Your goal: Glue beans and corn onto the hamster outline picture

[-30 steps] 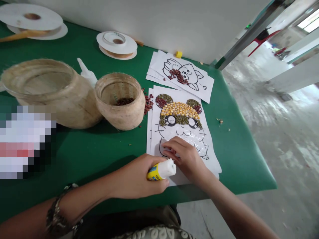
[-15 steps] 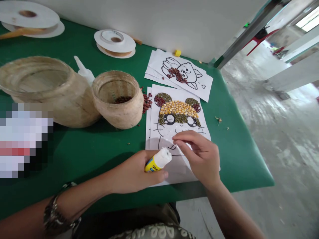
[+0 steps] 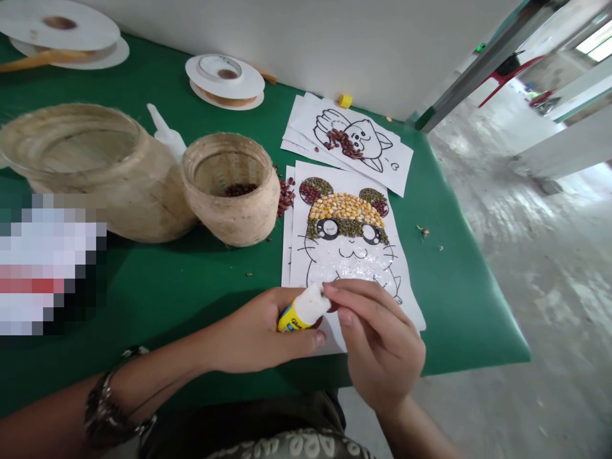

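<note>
My left hand (image 3: 258,331) is wrapped around a glue stick (image 3: 299,312) with a yellow label and white upper end, tilted up to the right. The index fingertip of my right hand (image 3: 382,338) touches that white end; its thumb sits lower, apart from the index finger, and no held object shows. Beneath both hands lies a hamster drawing (image 3: 354,261) on white paper. Yellow corn kernels (image 3: 347,207) fill its forehead, green beans (image 3: 351,228) surround the eyes, and red and green beans fill the ears. Wet, shiny glue covers its lower face and body.
Left of the paper stand a small woven basket (image 3: 232,220) with red beans inside and a larger basket (image 3: 143,204). Loose red beans (image 3: 287,194) lie beside them. Behind are a fox drawing (image 3: 382,150) with red beans and ribbon spools (image 3: 224,83). The green table's edge (image 3: 478,255) is at right.
My right hand has come back from the drawing's lower face toward me, its index fingertip now at the glue stick's white end. My left hand still holds the glue stick.
</note>
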Demonstrator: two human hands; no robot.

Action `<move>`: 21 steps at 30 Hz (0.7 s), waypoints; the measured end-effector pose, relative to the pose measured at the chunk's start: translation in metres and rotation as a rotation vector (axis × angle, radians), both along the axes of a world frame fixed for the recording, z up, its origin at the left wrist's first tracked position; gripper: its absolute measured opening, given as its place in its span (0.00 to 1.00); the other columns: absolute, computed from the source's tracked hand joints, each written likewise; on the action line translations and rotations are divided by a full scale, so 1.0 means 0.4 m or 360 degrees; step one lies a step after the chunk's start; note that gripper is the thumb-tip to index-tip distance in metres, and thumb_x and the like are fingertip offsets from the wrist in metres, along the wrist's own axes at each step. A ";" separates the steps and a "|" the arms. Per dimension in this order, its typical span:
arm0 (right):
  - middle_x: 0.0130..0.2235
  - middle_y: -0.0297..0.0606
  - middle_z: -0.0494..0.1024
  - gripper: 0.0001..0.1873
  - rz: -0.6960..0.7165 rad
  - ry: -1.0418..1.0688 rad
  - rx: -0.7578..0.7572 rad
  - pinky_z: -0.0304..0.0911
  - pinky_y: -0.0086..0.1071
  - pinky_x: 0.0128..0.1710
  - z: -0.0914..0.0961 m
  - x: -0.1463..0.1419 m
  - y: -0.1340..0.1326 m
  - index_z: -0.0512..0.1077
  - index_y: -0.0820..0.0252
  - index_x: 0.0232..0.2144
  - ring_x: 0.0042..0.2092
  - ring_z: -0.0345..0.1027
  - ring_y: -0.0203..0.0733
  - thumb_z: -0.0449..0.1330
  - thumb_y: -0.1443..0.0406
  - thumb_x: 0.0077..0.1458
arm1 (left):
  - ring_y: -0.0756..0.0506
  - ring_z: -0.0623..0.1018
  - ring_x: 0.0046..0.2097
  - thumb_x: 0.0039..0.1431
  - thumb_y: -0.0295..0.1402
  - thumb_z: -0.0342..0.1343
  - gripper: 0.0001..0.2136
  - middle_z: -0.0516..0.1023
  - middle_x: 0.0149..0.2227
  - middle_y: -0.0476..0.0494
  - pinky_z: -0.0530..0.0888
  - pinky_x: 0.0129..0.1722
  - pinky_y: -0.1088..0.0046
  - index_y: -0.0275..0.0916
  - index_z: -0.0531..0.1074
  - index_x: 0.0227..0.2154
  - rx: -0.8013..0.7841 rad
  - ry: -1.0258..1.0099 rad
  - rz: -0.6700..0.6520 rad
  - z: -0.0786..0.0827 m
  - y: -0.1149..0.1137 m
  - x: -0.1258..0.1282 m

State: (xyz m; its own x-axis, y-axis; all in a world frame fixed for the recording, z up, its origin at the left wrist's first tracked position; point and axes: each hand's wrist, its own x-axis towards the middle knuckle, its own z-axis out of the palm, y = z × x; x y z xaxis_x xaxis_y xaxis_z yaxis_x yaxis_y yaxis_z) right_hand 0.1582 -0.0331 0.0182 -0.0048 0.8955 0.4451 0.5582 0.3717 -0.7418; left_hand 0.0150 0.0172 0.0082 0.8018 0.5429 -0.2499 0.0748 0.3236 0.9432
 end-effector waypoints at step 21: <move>0.37 0.44 0.74 0.15 -0.0076 -0.0845 -0.0477 0.66 0.36 0.33 -0.050 0.060 0.048 0.66 0.63 0.44 0.35 0.69 0.42 0.52 0.70 0.52 | 0.59 0.54 0.13 0.49 0.30 0.50 0.09 0.54 0.10 0.62 0.54 0.14 0.81 0.39 0.56 0.17 -0.0224 0.0031 0.0531 -0.018 0.007 0.002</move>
